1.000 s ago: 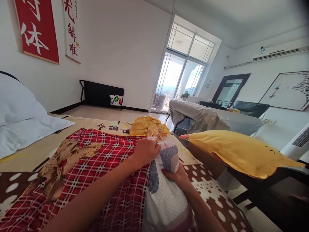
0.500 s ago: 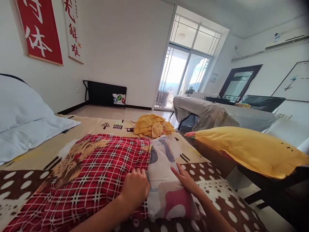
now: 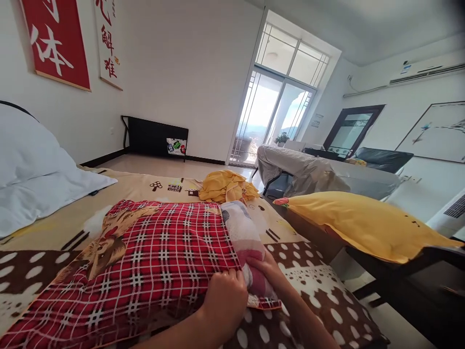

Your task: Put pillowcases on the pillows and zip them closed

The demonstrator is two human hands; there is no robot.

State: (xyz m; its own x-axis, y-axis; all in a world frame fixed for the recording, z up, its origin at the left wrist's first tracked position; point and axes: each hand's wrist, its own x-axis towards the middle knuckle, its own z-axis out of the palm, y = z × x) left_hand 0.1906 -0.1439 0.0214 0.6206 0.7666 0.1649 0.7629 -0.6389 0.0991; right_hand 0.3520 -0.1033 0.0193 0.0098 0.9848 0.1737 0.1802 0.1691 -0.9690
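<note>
A red plaid pillowcase (image 3: 178, 247) lies on the bed, covering most of a patterned pillow (image 3: 241, 228) whose right end sticks out. My left hand (image 3: 227, 295) is closed in a fist on the near part of the pillowcase's open edge. Against the pillow's exposed end rests my right hand (image 3: 263, 269), fingers bent and pressing its pink and white cloth. The right fingertips are partly hidden in the folds. Below the hands, a strip of the plaid edge shows under the pillow.
A crumpled yellow cloth (image 3: 227, 186) lies beyond the pillow. A white pillow (image 3: 43, 179) is at the left. On a dark chair (image 3: 399, 286) to the right lies a yellow pillow (image 3: 363, 223). A plastic-covered table (image 3: 308, 167) stands farther back.
My left hand has pulled the pillowcase edge to the right over more of the pillow. My right hand has moved slightly down and left, bending its fingers into the pillow's end.
</note>
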